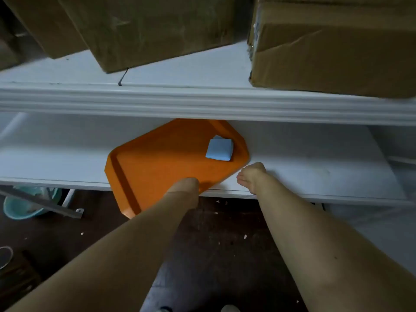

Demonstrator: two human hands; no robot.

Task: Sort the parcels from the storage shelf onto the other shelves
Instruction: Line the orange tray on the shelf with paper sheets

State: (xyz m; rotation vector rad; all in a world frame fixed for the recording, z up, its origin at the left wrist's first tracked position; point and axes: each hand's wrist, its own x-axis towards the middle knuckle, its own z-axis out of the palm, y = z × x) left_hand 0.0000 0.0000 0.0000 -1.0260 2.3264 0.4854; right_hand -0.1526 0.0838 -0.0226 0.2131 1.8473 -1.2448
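Curling loosely toward the palm, the fingers (240,177) of the right hand (251,176) grasp nothing; their tips point at the right edge of the orange tray (157,167) and lie just beside it, while the hand itself rests on the front part of the lower shelf (315,163). The left hand (185,188) lies over the tray's near edge, its fingers hidden behind the back of the hand, so I cannot tell whether they grip the tray or only touch it. The tray sits askew on the lower shelf, its near left corner jutting out past the shelf's front edge. The blue parcel (219,149), small and squarish, lies flat on the tray near its far right corner, apart from both hands. Above, the white upper shelf (202,102) carries cardboard boxes (146,30), one at its right end reaching its front edge. Below the lower shelf's left end, a teal basin (20,208) stands on the dark floor (225,244).
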